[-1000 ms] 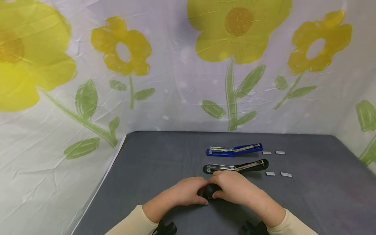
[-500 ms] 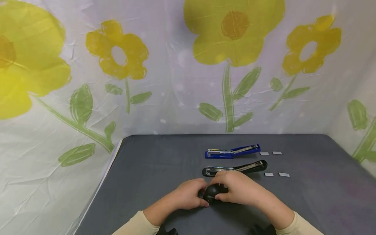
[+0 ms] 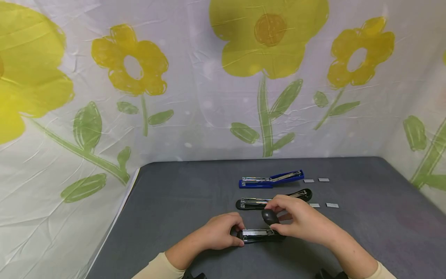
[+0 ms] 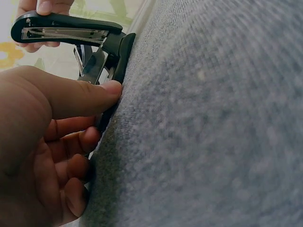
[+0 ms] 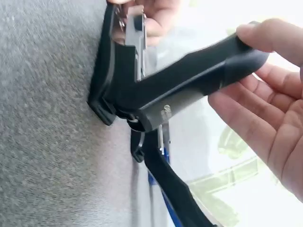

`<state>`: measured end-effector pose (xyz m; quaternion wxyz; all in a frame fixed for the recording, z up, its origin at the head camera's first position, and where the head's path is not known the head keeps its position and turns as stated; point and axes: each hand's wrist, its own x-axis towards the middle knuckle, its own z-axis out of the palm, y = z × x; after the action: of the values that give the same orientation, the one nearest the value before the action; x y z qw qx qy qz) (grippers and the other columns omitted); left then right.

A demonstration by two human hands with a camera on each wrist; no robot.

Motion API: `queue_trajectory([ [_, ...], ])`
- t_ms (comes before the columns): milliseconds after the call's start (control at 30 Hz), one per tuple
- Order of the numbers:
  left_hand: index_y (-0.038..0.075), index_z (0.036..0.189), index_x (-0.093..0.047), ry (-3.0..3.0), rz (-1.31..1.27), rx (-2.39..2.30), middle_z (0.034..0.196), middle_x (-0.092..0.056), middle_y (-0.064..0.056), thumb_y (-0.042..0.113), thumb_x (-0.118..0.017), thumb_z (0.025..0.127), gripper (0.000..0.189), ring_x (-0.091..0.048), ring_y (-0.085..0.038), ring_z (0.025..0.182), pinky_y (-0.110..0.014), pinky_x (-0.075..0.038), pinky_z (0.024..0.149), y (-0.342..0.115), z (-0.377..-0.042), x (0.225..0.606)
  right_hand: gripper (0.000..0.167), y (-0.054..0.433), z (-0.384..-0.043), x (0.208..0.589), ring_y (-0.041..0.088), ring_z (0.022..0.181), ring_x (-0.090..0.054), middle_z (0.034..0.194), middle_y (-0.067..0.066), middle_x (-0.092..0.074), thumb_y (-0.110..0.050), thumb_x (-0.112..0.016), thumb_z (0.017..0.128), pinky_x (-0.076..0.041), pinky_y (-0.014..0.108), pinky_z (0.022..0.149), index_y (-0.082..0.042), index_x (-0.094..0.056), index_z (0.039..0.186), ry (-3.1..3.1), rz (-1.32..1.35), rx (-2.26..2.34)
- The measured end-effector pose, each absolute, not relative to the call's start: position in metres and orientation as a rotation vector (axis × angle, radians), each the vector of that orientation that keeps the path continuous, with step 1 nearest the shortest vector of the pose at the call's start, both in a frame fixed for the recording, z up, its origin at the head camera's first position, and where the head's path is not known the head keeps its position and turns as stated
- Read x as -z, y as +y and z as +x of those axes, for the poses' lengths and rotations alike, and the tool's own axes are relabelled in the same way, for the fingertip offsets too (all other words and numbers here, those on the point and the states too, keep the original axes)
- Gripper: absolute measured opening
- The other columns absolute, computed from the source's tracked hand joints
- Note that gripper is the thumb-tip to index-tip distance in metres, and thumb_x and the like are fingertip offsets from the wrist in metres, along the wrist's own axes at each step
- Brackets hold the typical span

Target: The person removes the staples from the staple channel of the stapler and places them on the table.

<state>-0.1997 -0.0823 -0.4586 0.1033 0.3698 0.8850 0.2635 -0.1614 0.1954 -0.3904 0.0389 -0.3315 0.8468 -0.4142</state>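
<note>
A black stapler lies on the grey table, its top arm swung up and its metal staple channel bare. My left hand pinches the front end of the base between thumb and fingers, low against the cloth in the left wrist view. With thumb and fingertips, my right hand grips the free end of the raised arm. The right wrist view shows that top arm slanting up from the hinge into the right fingers. Part of the stapler's hinge end is behind the right hand in the head view.
Just beyond lies a second black stapler, opened out and partly covered by my right hand. Farther back is a blue stapler, also opened. Small silver-grey strips lie to their right. A flower-printed curtain stands behind the table.
The right hand has moved right and lifted the stapler's top arm, swinging it open and baring the channel. The left hand stays at the base. The head view has shifted slightly.
</note>
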Motion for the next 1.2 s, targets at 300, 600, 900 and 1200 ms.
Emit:
queue_trajectory([
  [300, 0.02, 0.096, -0.067, 2.587, 1.116, -0.755, 0.088, -0.052, 0.016, 0.022, -0.088, 0.083, 0.025, -0.051, -0.003, 0.08, -0.022, -0.044, 0.076, -0.083, -0.202, 0.461, 0.039, 0.211, -0.156, 0.377, 0.006, 0.091, -0.058, 0.105, -0.014, -0.061, -0.005, -0.079, 0.087, -0.055, 0.03, 0.079, -0.018, -0.069, 0.123, 2.783, -1.114, 1.021],
  [600, 0.02, 0.095, -0.068, 2.574, 1.135, -0.765, 0.089, -0.054, 0.016, 0.023, -0.089, 0.082, 0.025, -0.05, -0.001, 0.078, -0.02, -0.042, 0.073, -0.082, -0.198, 0.463, 0.034, 0.232, -0.146, 0.363, 0.004, 0.085, -0.054, 0.103, -0.017, -0.062, -0.015, -0.085, 0.079, -0.048, 0.03, 0.07, -0.02, -0.072, 0.11, 2.978, -0.952, 0.668],
  [900, 0.022, 0.092, -0.067, 2.606, 1.128, -0.793, 0.087, -0.053, 0.017, 0.024, -0.09, 0.079, 0.027, -0.05, -0.001, 0.076, -0.02, -0.041, 0.07, -0.085, -0.201, 0.464, 0.036, 0.247, -0.151, 0.358, 0.017, 0.096, -0.064, 0.111, -0.007, -0.068, -0.019, -0.088, 0.078, -0.052, 0.041, 0.077, -0.014, -0.075, 0.111, 2.887, -0.725, 0.536],
  [1200, 0.023, 0.093, -0.067, 2.614, 1.127, -0.791, 0.088, -0.054, 0.018, 0.025, -0.089, 0.079, 0.026, -0.051, 0.001, 0.078, -0.02, -0.043, 0.072, -0.085, -0.202, 0.465, 0.035, 0.246, -0.158, 0.363, 0.036, 0.106, -0.066, 0.111, 0.004, -0.072, -0.006, -0.088, 0.075, -0.053, 0.053, 0.085, -0.011, -0.077, 0.107, 2.802, -0.488, 0.44],
])
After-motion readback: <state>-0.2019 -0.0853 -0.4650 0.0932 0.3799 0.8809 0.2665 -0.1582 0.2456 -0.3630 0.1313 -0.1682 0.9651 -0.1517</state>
